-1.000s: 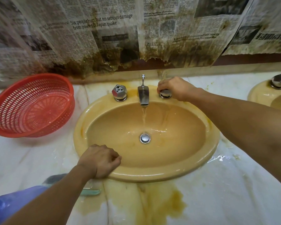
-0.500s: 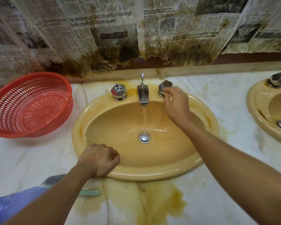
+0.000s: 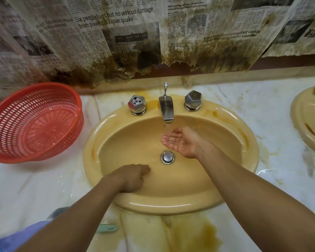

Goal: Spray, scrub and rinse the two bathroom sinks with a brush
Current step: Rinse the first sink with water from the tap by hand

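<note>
Red plastic basket [image 3: 35,122], tilted on the marble counter [image 3: 25,188], far left. Pale green handle [image 3: 107,228] (possibly the brush) lies on the counter, partly under our left forearm. Left hand [image 3: 130,177]: fist clenched on nothing we can see, knuckles against the front inner wall of the yellow sink [image 3: 171,206]. Faucet [image 3: 166,110] running. Right hand [image 3: 180,140]: palm up, fingers released, cupped beneath the stream. Second sink [image 3: 302,117], right edge.
</note>
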`<state>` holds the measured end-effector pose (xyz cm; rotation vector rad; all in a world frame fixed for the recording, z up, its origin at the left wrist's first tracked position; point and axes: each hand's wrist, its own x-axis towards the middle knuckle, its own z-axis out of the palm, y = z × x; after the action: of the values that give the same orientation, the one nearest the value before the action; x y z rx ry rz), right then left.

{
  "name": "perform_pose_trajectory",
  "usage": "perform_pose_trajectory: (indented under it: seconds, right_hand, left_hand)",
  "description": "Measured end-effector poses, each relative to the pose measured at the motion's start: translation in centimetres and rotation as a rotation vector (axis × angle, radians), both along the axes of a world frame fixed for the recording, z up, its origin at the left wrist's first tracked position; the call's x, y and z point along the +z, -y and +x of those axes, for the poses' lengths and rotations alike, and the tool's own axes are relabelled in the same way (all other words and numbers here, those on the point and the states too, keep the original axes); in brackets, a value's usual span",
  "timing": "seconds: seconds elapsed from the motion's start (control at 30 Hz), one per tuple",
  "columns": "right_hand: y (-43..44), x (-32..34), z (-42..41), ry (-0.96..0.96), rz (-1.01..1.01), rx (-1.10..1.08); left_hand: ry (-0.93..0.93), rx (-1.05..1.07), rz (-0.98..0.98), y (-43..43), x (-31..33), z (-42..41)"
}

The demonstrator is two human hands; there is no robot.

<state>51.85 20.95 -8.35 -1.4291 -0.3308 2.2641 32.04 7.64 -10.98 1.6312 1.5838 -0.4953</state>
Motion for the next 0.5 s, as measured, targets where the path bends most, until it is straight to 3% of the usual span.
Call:
perform_pose_trajectory:
  seconds: [0.1,0.2,0.33,0.5]
  right_hand:
    - [-0.5,-0.4,0.7,0.075,0.020,0.132]
    - [-0.9,-0.8,1.5,0.139,0.038,0.218]
    - [-1.1,-0.8,1.3,0.164,0.047,0.302]
    - [-0.9,-0.6,0.2,0.137,0.019,0.310]
  left_hand:
    - [-0.075,-0.316,-0.057,-1.7,-2.3,1.6]
    - [-0.183,-0.503,0.018,-3.1,-4.4,1.8]
    - [-0.254,-0.545,0.197,-4.7,-6.1,1.4]
    - [-0.220,-0.565,0.243,-3.9,-6.6,1.9]
